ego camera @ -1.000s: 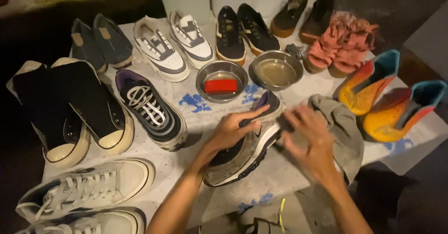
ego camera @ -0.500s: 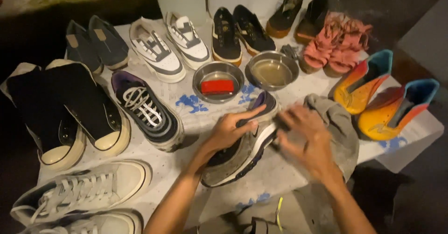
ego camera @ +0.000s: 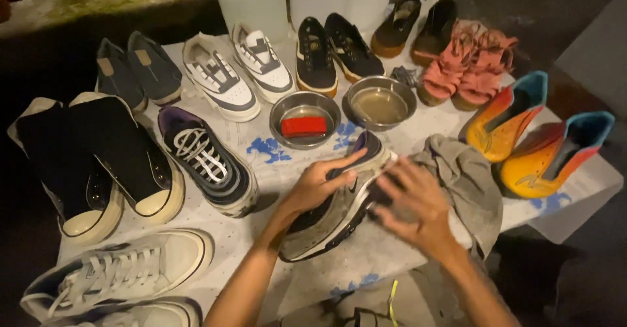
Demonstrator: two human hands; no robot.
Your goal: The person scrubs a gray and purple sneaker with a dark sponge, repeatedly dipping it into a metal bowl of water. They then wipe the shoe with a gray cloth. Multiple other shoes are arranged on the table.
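**Grey sneaker held on its side, a cloth at its sole**

White covering with blue prints spreads over the tabletop (ego camera: 261, 232), and pairs of shoes ring it. Largest are the black high-tops (ego camera: 98, 160) at the left, then the orange boots (ego camera: 535, 141) with teal lining at the right and the pale laced sneakers (ego camera: 117, 271) at the near left corner. Along the far edge stand grey slip-ons, white sneakers, black plimsolls, dark clogs and pink sandals.

At the middle lies the grey sneaker (ego camera: 326, 213), tipped on its side, toe toward the person. Its mate, the dark sneaker with white laces (ego camera: 206, 160), stands apart to the left. The left hand (ego camera: 320, 183) lies over the upper, fingers curled around it to pin it. The right hand (ego camera: 408, 206) is blurred; it presses against the sole edge, fingers seemingly bunched on the grey cloth (ego camera: 467, 183), though the grip is hard to make out.

Two steel bowls sit just beyond: one (ego camera: 305, 119) holds a red block, the other (ego camera: 382, 102) cloudy liquid.

Judging by the speckled upper, the sneaker looks only partly wiped, and the other pairs look untouched.
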